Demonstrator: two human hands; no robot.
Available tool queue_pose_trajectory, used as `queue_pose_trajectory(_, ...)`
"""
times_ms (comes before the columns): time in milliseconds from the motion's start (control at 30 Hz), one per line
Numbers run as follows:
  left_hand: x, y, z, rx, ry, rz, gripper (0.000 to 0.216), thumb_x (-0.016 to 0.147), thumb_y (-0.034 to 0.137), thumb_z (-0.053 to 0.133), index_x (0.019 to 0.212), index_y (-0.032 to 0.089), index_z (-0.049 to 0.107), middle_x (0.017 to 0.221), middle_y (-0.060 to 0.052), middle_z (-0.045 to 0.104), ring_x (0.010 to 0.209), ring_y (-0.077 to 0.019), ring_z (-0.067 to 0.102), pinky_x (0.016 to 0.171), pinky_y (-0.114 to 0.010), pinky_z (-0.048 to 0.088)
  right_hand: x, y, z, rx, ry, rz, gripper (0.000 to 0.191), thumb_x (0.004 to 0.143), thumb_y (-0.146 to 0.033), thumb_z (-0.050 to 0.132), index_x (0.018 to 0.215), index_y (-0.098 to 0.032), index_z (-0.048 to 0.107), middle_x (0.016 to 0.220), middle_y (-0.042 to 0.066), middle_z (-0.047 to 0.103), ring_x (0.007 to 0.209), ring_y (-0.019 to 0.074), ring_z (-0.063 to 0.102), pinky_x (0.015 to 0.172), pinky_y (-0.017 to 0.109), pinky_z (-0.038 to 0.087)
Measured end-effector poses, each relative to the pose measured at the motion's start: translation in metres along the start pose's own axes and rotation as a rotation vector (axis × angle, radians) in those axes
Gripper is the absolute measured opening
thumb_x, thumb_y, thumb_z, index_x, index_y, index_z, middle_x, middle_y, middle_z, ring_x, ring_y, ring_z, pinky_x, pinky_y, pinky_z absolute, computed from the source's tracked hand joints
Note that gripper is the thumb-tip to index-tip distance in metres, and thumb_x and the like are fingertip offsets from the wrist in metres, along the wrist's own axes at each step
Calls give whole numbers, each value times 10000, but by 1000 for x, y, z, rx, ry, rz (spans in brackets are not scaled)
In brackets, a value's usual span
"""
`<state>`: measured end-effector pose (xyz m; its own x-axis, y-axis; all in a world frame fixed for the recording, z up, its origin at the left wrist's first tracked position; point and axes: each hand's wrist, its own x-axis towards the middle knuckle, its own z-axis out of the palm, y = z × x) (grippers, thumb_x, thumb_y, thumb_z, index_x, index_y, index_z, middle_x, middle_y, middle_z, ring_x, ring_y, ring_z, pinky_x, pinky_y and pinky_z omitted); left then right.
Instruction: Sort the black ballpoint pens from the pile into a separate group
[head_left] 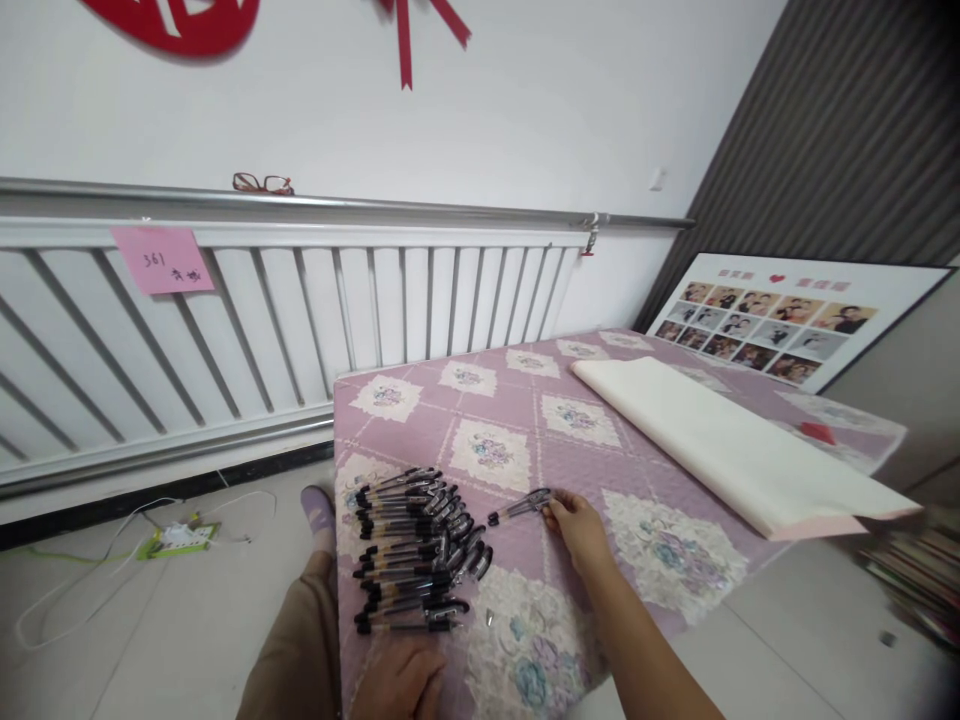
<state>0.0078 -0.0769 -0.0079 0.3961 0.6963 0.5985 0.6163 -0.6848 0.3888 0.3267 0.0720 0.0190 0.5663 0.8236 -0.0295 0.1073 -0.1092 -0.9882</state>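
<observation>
My right hand (574, 525) pinches two or so black gel pens (521, 505) by their dark ends, low over the purple flowered cloth. The pens point left, towards a stack of many similar black-capped pens (412, 550) laid roughly side by side near the cloth's left edge. Just below that stack rests my left hand (401, 680), its fingers curled together and cut off by the frame's lower edge. I see nothing in it. A small shiny scrap (490, 618) lies right of the pens.
A folded cream sheet (675, 430) lies across the table (517, 440), a red item (817, 432) beyond it. Behind stands a photo board (787, 295). A white radiator (420, 300) borders the far side. A power strip (180, 538) with cables is on the floor at left.
</observation>
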Motion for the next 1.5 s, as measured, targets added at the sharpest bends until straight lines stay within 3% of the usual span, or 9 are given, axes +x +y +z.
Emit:
queue_pose_trajectory(133,1,1,-1,3,10,-2,162,893,207,470,913,223,630,779,-26,672,685,-148,648,624,-216,516,-4,4,-3,-123,78,-99,364,687,-378,621,965,-144,644,742,51,689,660,196,638,624,326,532)
queue_pose_trajectory(267,3,2,-2,-1,-12,-16,167,895,210,470,908,223,636,757,-22,664,678,-147,640,611,-209,511,-14,4,3,-241,110,-277,400,691,-426,612,982,-155,652,1036,126,657,1012,276,572,936,438,423)
queue_pose_trajectory(367,3,2,-2,-11,-24,-21,162,889,203,475,916,222,633,764,-20,665,682,-144,639,622,-208,513,-21,3,11,-380,6,-453,429,689,-441,634,1035,-188,658,1217,129,591,1196,305,457,1040,465,315)
queue_pose_trajectory(500,2,0,-1,-10,-13,0,156,881,196,482,932,223,626,797,-24,676,708,-145,649,643,-210,521,-27,2,17,-826,-202,-644,464,797,-487,552,1207,-273,592,1347,80,527,1307,324,333,1024,539,283)
queue_pose_trajectory(633,-1,-1,0,13,-44,-20,170,874,191,481,949,226,629,820,-35,682,726,-158,656,654,-226,530,-28,1,17,-1023,-279,-653,437,831,-513,513,1220,-325,578,1363,37,521,1317,304,322,997,531,310)
queue_pose_trajectory(867,-3,-2,1,13,-120,-34,192,867,171,466,961,212,629,845,-51,680,755,-168,656,673,-243,538,-27,2,17,-1010,-272,-666,434,830,-488,528,1204,-281,605,1319,75,548,1281,305,365,998,483,338)
queue_pose_trajectory(1067,-3,0,1,6,-100,-36,191,870,171,460,955,214,626,837,-45,675,755,-168,650,675,-242,532,-31,-2,18,-1067,-143,-587,553,806,-558,534,1279,-272,538,1428,89,425,1333,361,271,995,541,324)
queue_pose_trajectory(1200,-2,-1,2,8,-119,-41,184,865,165,464,934,215,626,804,-32,665,732,-161,641,649,-232,523,-32,-3,21,-1115,-168,-533,618,798,-616,506,1312,-272,499,1463,91,382,1336,365,271,1001,572,298)
queue_pose_trajectory(1500,2,2,-3,11,-90,-38,180,866,170,476,948,219,628,835,-36,674,754,-160,638,672,-238,513,-24,10,18,-963,-69,-597,597,811,-562,511,1293,-210,511,1401,133,451,1324,342,306,1011,537,314)
